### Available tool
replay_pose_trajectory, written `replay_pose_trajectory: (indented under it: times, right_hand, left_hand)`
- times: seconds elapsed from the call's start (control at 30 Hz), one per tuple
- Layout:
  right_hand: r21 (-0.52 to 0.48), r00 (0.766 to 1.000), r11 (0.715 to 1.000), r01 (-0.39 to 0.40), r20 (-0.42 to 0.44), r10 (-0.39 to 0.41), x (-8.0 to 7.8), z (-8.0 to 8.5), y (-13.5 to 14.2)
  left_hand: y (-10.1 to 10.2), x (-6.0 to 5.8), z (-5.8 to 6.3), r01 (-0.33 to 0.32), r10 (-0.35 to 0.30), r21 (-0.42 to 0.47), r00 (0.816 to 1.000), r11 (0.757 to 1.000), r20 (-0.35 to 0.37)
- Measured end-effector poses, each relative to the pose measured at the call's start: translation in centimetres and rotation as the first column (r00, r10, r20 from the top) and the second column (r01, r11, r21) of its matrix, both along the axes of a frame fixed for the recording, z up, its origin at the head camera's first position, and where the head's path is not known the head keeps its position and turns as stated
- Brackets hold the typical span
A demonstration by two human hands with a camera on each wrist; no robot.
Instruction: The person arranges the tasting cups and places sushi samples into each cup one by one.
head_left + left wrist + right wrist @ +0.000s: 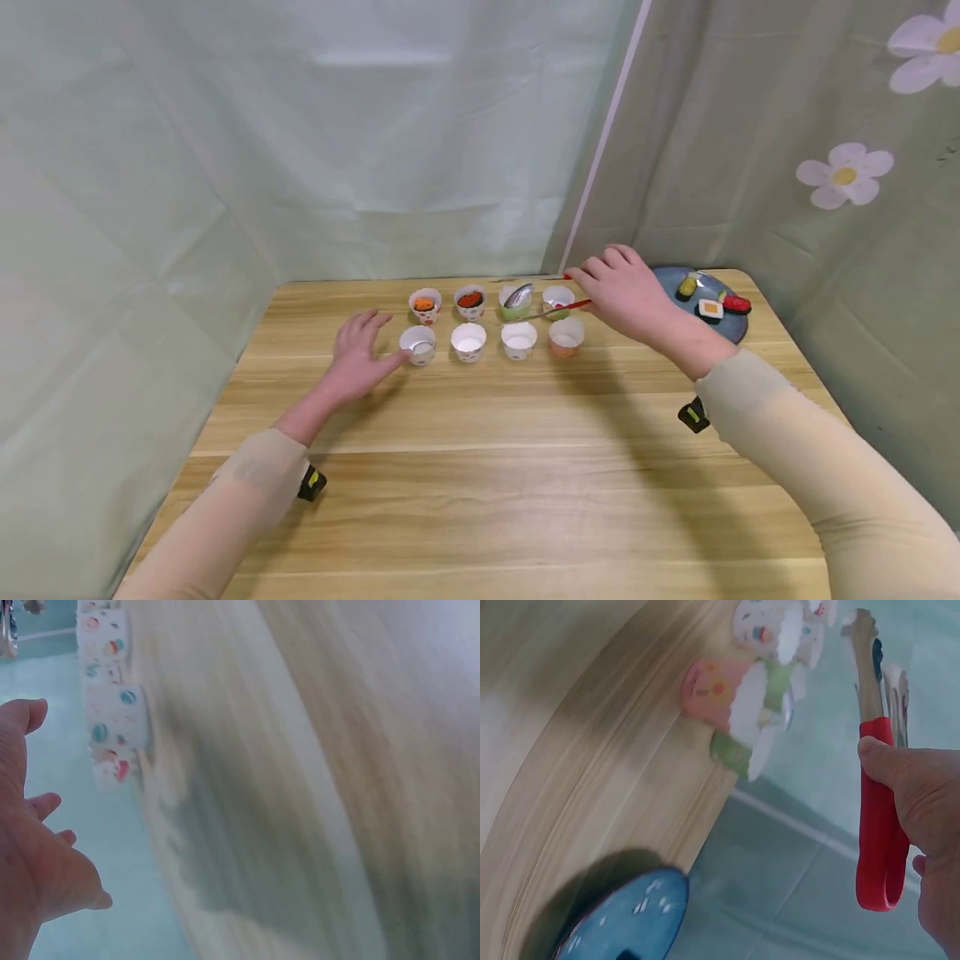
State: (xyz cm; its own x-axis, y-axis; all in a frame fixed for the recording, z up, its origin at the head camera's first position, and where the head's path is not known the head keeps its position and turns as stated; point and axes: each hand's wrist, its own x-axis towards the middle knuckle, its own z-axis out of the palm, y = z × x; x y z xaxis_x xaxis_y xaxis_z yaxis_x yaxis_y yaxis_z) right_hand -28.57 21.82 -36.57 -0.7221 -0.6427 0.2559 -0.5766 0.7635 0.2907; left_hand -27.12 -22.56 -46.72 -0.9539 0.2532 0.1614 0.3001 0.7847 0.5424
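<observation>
My right hand (626,292) grips red-handled metal tongs (876,817) above the right end of two rows of paper cups. Their metal arms point left and stand apart; a small dark patch shows by one tip, and I cannot tell whether it is held. Below is a green cup (555,315) with something red and white inside. A shiny spoon-shaped metal piece (517,296) shows at the neighbouring green cup (516,314). My left hand (356,358) is spread, its thumb by the rim of the front-left white cup (420,354); contact cannot be told.
Toy sushi with orange (424,305) and red (470,300) tops sits in the back-left cups. More front cups include an orange one (566,342). A blue plate (735,333) bearing 3 sushi pieces stands at the right. Fabric curtains (420,167) border the wooden table (480,500).
</observation>
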Motion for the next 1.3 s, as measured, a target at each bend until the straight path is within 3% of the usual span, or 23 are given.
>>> replay_pose_trajectory:
  times: [0.23, 0.53, 0.7, 0.83, 1.0, 1.3]
  right_hand:
    - [-0.061, 1.0, 0.998, -0.017, -0.022, 0.016, 0.4, 0.2, 4.0]
    - [-0.032, 0.999, 0.999, 0.013, -0.05, -0.015, 1.5, 1.0, 8.6]
    - [0.005, 0.997, 0.997, 0.077, -0.031, -0.077, 2.3, 1.7, 10.8]
    - [0.024, 0.995, 0.996, 0.083, -0.065, -0.081, 2.6, 1.9, 12.7]
    - [0.029, 0.992, 0.995, 0.1, -0.081, -0.098, 3.0, 2.3, 14.7]
    - [0.065, 0.978, 0.977, 0.204, -0.053, -0.201, 3.3, 3.7, 17.6]
  left_hand:
    - [2.0, 0.6, 1.5, 0.069, -0.069, -0.009, 0.997, 0.998, -0.031]
    - [4.6, 0.7, 2.7, 0.142, -0.146, -0.084, 0.988, 0.986, -0.045]
    - [6.0, 0.0, 2.7, 0.166, -0.175, -0.142, 0.983, 0.976, -0.058]
    - [7.1, -0.4, 2.7, 0.181, -0.193, -0.185, 0.98, 0.966, -0.049]
    - [8.1, -1.0, 2.4, 0.167, -0.176, -0.22, 0.984, 0.961, -0.022]
    - [9.2, -1.7, 1.9, 0.154, -0.155, -0.226, 0.988, 0.962, 0.016]
